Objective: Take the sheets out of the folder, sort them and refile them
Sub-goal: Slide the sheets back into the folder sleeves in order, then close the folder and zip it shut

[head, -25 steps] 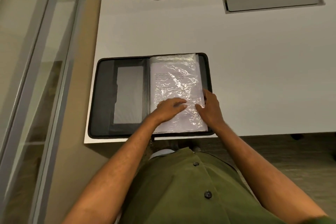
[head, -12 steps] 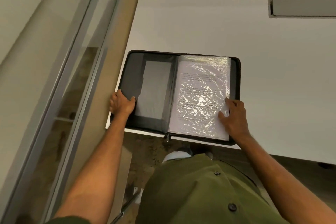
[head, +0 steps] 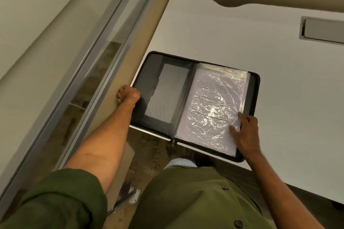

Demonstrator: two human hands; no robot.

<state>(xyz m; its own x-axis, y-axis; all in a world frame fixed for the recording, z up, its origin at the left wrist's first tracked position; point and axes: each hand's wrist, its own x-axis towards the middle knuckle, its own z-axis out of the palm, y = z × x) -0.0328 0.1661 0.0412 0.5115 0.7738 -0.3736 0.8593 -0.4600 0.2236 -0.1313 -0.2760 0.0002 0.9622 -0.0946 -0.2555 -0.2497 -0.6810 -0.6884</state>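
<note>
A black zip folder (head: 147, 72) lies open at the near left corner of the white desk (head: 223, 33). Its left half shows a grey inner pocket (head: 165, 98). On the right half sits a stack of printed sheets in shiny clear plastic sleeves (head: 214, 102). My left hand (head: 128, 94) is curled over the folder's left edge, gripping it. My right hand (head: 245, 132) rests on the lower right corner of the sleeves, thumb on top and fingers at the stack's edge, with the corner slightly lifted.
A glass partition with a metal frame (head: 104, 57) runs along the left of the desk. A grey cable hatch (head: 322, 30) is set into the desk at the far right. The folder's near edge overhangs the desk edge slightly, its zip pull (head: 173, 142) dangling.
My left hand left the middle of the sleeves and went to the folder's left edge, closing on it. The right hand stayed at the sleeves' lower right corner. My view swung left.
</note>
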